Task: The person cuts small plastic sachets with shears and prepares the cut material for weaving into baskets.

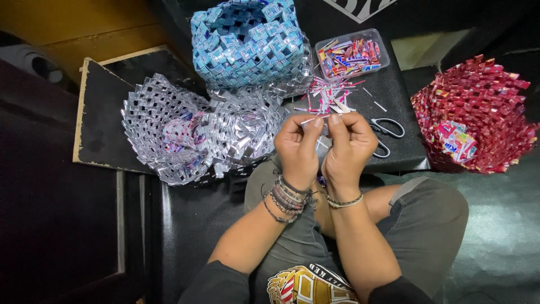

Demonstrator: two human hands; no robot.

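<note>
1. The left hand [297, 147] and the right hand [349, 145] are held close together, side by side, over the person's lap.
2. Both hands are closed. Their fingertips pinch one thin folded strip of shiny wrapper paper [316, 119], and the strip sticks out a little to the left of the fingers.
3. The left wrist wears many dark bracelets [287, 198]. The right wrist wears one thin bracelet [344, 201].
4. Just past the hands lies a small pile of folded pink and white wrapper strips [329, 97] on a black tabletop [396, 93].
5. A pair of silver scissors [387, 134] lies on the tabletop, just to the right of the hands.
6. A clear plastic box full of bright wrappers [351, 55] sits behind the pile.
7. A blue woven basket made of folded wrappers [247, 42] stands at the top of the picture.
8. A silver woven basket made of shiny wrappers [191, 132] lies to the left of the hands. It touches the blue basket.
9. A red woven basket made of folded wrappers [478, 112] sits far to the right. Some loose bright wrappers lie inside it.
10. The person sits with grey trouser legs [433, 219] bent, on a dark floor [500, 236].
</note>
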